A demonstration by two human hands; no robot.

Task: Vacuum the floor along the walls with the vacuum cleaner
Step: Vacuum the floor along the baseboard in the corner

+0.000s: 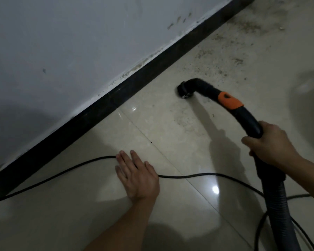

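The right hand (pixel 268 144) is wrapped tight around the curved black handle (pixel 243 115) of the vacuum cleaner, fingers closed over it just below an orange collar (pixel 228 100). From the hand the handle arches forward and down to the nozzle (pixel 182 90), whose open end sits on or just above the floor (pixel 170 205), near the wall (pixel 62 42) but clearly apart from the black skirting board (pixel 91 113) that runs diagonally across the view. Behind the hand a ribbed black hose (pixel 279 211) drops toward the lower right edge. The left hand (pixel 138 174) rests palm down on the glossy beige tiles, fingers straight and slightly spread, gripping nothing. A thin black power cord (pixel 62 171) lies across the floor between the person and the wall: it comes in from the left edge, passes under the left hand's fingers, comes out at the thumb side and carries on rightward behind the hose, where more loops of it lie near the lower right corner. Beyond the nozzle, toward the upper right, the tiles are strewn with a wide patch of dark dust and grit (pixel 234 57), thickest close to the skirting board; a lighter smear lies beside the nozzle too. The white wall is scuffed, with chipped paint along its bottom edge. A bright light glare shows on the tile near the cord.
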